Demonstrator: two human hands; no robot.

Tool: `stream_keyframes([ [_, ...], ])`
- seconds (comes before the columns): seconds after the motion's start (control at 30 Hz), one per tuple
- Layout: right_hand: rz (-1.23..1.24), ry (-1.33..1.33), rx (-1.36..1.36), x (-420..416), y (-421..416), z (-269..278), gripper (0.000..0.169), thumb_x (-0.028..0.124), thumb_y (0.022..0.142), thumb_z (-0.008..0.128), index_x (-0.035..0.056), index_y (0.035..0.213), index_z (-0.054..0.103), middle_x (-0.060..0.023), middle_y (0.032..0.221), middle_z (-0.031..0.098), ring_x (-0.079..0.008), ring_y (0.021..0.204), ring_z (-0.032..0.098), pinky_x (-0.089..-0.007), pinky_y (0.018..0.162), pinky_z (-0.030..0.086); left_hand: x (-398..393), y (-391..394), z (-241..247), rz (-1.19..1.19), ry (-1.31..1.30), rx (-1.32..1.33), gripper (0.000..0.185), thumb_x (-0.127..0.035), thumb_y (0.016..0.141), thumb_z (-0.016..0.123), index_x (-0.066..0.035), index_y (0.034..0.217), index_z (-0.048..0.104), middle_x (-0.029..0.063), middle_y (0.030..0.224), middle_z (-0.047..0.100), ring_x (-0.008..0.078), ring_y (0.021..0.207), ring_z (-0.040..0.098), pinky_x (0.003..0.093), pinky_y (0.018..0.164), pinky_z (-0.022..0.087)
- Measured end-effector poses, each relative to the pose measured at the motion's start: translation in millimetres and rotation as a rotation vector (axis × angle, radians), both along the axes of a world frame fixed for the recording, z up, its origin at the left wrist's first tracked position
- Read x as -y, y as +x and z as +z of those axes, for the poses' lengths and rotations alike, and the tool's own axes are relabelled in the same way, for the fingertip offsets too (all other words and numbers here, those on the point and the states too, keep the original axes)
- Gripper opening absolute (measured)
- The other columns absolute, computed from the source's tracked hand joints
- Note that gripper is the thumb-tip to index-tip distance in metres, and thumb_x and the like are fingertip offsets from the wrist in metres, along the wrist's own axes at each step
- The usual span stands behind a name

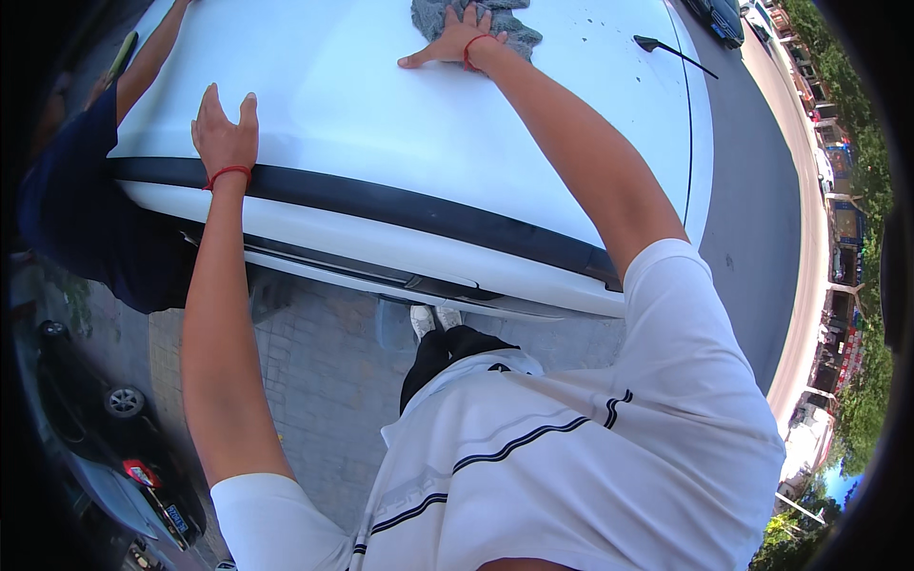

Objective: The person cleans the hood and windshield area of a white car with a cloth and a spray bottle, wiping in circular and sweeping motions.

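Note:
My right hand (pixel 457 39) lies spread on a crumpled grey cloth (pixel 525 39) on the white car roof (pixel 343 93). Its fingers are apart and pressed down on the fabric, while the thumb extends past it onto the bare paint. My left hand (pixel 225 135) is at the roof's near edge, just above a black trim strip (pixel 428 214), fingers raised and holding nothing. Whether its palm touches the roof cannot be made out. Both wrists wear a red cord. Small dark specks and a short black antenna (pixel 675 53) are on the roof right of the cloth.
Close on my left, a person in a dark shirt (pixel 78 207) reaches an arm over the roof. A black car (pixel 107 428) is behind at lower left. My white shoes (pixel 432 321) stand on paving (pixel 321 378) beside the car. A road (pixel 757 178) runs along the right.

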State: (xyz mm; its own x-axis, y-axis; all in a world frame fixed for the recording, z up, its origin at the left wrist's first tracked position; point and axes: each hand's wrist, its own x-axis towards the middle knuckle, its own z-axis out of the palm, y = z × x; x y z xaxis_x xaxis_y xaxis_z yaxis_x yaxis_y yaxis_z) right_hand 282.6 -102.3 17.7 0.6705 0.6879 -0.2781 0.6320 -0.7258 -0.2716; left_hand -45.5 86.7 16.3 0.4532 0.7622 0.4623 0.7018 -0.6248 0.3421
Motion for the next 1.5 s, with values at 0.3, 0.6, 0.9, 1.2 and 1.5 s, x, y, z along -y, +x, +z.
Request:
stream_keyframes([
  [0.3, 0.419, 0.142, 0.056, -39.9, -141.2, 11.6, 0.080, 0.061, 0.100, 0.043, 0.0231, 0.167, 0.019, -0.0101, 0.175, 0.003, -0.0345, 0.161, -0.006, -0.0639, 0.124, -0.004, 2.0, -1.7, -0.3, -0.009, -0.014, 0.011, 0.072, -0.044, 0.098, 0.060, -0.002, 0.153, 0.043, 0.0198, 0.156, 0.047, 0.0331, 0.147, 0.043, 0.0501, 0.127, 0.019],
  [0.6, -0.157, 0.137, -0.212, -17.3, 48.3, 48.9, 0.134, 0.046, 0.069, 0.086, 0.0018, 0.165, 0.004, -0.0210, 0.165, 0.030, -0.0313, 0.109, 0.063, -0.0478, 0.092, 0.054, 6.9, -1.1, 0.9, 0.000, 0.004, -0.004, 0.073, -0.046, 0.098, 0.059, -0.002, 0.154, 0.041, 0.0194, 0.156, 0.048, 0.0328, 0.147, 0.043, 0.0498, 0.127, 0.019],
  [0.9, -0.164, -0.014, -0.210, -47.9, 51.6, 47.7, 0.103, 0.050, 0.061, 0.090, 0.0016, 0.140, 0.045, -0.0190, 0.127, 0.055, -0.0309, 0.106, 0.060, -0.0445, 0.099, 0.048, 3.4, 3.6, 1.8, -0.014, 0.008, -0.003, 0.072, -0.045, 0.097, 0.061, -0.003, 0.153, 0.043, 0.0193, 0.156, 0.048, 0.0329, 0.146, 0.043, 0.0496, 0.127, 0.021],
  [1.2, -0.174, -0.037, -0.272, -51.7, 63.8, 50.4, 0.091, 0.053, 0.060, 0.090, 0.0001, 0.127, 0.059, -0.0192, 0.118, 0.061, -0.0324, 0.108, 0.059, -0.0428, 0.102, 0.044, 4.9, 4.6, 3.5, -0.032, 0.013, 0.022, 0.073, -0.045, 0.097, 0.061, -0.002, 0.153, 0.043, 0.0194, 0.156, 0.048, 0.0326, 0.147, 0.043, 0.0497, 0.127, 0.020],
  [1.5, -0.038, 0.125, -0.145, -77.9, 38.5, -10.9, 0.135, 0.065, 0.065, 0.080, 0.0089, 0.166, 0.010, -0.0254, 0.172, -0.004, -0.0466, 0.157, -0.011, -0.0649, 0.121, -0.001, 16.8, 10.0, 8.7, -0.082, -0.031, 0.111, 0.073, -0.044, 0.098, 0.060, -0.001, 0.154, 0.041, 0.0205, 0.157, 0.045, 0.0333, 0.148, 0.040, 0.0501, 0.127, 0.019],
])
